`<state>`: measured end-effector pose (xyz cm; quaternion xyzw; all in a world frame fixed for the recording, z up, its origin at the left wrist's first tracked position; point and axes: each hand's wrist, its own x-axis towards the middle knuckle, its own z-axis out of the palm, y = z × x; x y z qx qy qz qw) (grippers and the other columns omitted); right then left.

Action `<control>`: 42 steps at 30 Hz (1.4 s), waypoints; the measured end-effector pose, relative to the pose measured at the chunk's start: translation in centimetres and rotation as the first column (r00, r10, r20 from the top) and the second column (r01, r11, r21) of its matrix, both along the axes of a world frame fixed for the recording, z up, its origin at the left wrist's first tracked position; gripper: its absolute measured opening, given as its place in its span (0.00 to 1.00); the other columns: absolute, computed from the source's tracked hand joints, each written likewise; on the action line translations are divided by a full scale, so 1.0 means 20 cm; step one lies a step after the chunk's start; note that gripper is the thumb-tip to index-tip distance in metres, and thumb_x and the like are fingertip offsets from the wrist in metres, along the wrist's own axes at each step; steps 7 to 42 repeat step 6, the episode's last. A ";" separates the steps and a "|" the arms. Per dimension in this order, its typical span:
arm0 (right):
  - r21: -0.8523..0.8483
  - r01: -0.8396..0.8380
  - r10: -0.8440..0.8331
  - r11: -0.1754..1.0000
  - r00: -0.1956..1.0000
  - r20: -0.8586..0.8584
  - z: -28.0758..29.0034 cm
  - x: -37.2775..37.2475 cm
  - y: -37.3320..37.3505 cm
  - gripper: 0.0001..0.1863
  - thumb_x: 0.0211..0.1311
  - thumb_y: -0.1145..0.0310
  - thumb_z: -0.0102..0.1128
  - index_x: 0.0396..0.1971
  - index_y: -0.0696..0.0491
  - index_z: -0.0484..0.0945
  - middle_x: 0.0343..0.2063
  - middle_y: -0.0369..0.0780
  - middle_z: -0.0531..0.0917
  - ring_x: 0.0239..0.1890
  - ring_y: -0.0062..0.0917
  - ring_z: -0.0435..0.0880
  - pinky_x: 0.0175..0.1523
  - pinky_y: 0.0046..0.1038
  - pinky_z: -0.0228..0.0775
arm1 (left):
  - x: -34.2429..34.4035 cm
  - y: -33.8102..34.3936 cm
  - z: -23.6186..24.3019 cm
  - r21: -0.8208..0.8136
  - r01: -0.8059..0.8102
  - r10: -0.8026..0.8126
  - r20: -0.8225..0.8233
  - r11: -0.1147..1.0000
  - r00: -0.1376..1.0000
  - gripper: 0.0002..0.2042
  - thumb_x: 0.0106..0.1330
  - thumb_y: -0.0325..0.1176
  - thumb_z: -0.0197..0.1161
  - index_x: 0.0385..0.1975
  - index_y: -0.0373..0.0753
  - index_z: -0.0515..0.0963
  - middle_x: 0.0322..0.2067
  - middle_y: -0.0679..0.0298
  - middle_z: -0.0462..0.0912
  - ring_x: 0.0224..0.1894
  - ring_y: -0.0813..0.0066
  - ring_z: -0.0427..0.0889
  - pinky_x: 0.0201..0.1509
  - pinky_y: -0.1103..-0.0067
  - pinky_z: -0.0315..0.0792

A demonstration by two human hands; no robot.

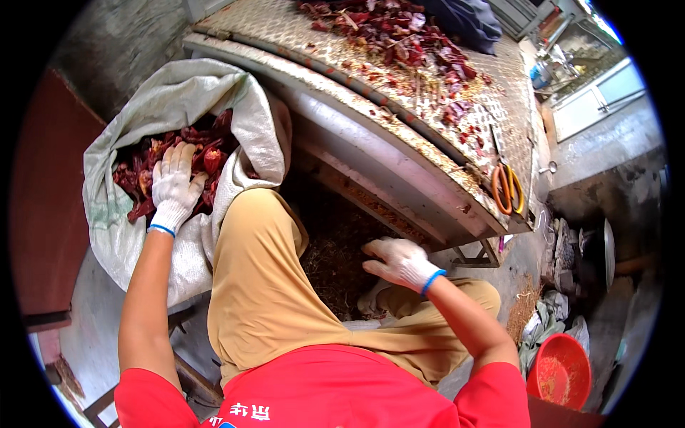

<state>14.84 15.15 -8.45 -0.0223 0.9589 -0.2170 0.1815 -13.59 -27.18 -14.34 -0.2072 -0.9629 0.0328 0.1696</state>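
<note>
My left hand (174,187), in a white knit glove with a blue cuff, lies on dried red chilies (135,171) inside a white woven sack (260,135). Its fingers are stretched out over the pods, gripping nothing that I can see. My right hand (402,261), gloved the same way, hovers over the gap between my knees, below the table's front edge. Its fingers and thumb are apart, and nothing shows between them. Scissors (506,187) with orange and yellow handles rest at the table's right corner, beyond that hand.
Broken chili pieces (410,39) and pale seeds are strewn over the textured metal tabletop (257,18). A dark cloth bundle (467,21) sits at the back. To the lower right stands a red basin (561,371) beside crumpled bags (546,321). A brown panel (53,192) flanks the sack.
</note>
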 end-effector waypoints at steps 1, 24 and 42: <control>0.028 0.034 -0.034 0.999 0.999 0.023 -0.15 -0.03 0.00 0.23 0.62 0.52 0.60 0.51 0.50 0.81 0.47 0.49 0.84 0.51 0.45 0.82 0.56 0.43 0.74 | -0.01 -0.01 -0.02 0.012 0.014 -0.014 -0.020 1.000 1.000 0.36 0.62 0.49 0.63 0.71 0.47 0.62 0.72 0.61 0.63 0.73 0.59 0.59 0.74 0.59 0.53; 0.081 0.218 -0.229 0.973 0.957 0.176 -0.70 -0.26 0.02 0.33 0.59 0.48 0.60 0.61 0.50 0.75 0.56 0.53 0.79 0.59 0.46 0.77 0.64 0.41 0.68 | -0.01 -0.04 -0.06 0.031 0.025 -0.029 0.109 0.999 0.994 0.39 0.61 0.48 0.63 0.73 0.48 0.57 0.73 0.56 0.59 0.75 0.56 0.56 0.76 0.58 0.51; 0.081 0.218 -0.229 0.973 0.957 0.176 -0.70 -0.26 0.02 0.33 0.59 0.48 0.60 0.61 0.50 0.75 0.56 0.53 0.79 0.59 0.46 0.77 0.64 0.41 0.68 | -0.01 -0.04 -0.06 0.031 0.025 -0.029 0.109 0.999 0.994 0.39 0.61 0.48 0.63 0.73 0.48 0.57 0.73 0.56 0.59 0.75 0.56 0.56 0.76 0.58 0.51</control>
